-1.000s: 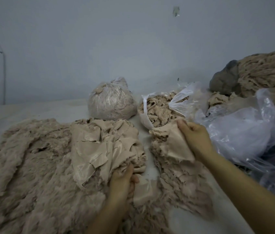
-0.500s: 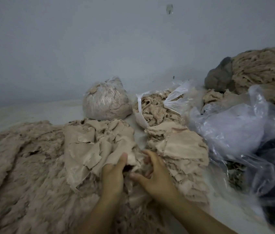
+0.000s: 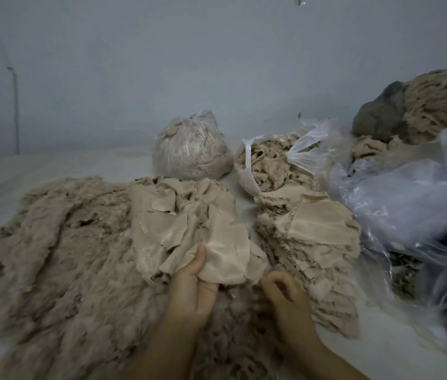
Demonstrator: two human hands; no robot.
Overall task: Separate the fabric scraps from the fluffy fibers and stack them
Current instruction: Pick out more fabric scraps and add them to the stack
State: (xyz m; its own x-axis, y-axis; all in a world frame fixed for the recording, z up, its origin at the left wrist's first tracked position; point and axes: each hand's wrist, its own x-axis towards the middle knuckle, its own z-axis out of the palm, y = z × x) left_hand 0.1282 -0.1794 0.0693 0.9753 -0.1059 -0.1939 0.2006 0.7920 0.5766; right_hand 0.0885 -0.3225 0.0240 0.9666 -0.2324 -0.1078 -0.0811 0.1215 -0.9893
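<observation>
A smooth beige fabric scrap (image 3: 222, 259) is held at the near edge of the loose scrap heap (image 3: 178, 215), which lies on the spread of fluffy fibers (image 3: 60, 256). It is pinched by the left hand (image 3: 193, 286), thumb on top and fingers curled beneath.

The right hand (image 3: 285, 294) is just beside it, fingers curled over the fluff at the scrap's lower edge; whether anything is gripped there cannot be told, the area being blurred.

The sorted stack (image 3: 310, 237) stands to the right, apart from the heap, with an open bag of fibers (image 3: 269, 165) behind it.

Risks, as judged:
- Fluff may cling to the scrap's underside and be carried onto the stack.
- Neighbouring scraps overlap and may be dragged along.
- The stack's ragged near edge may slump if a piece is dropped off-centre.
</observation>
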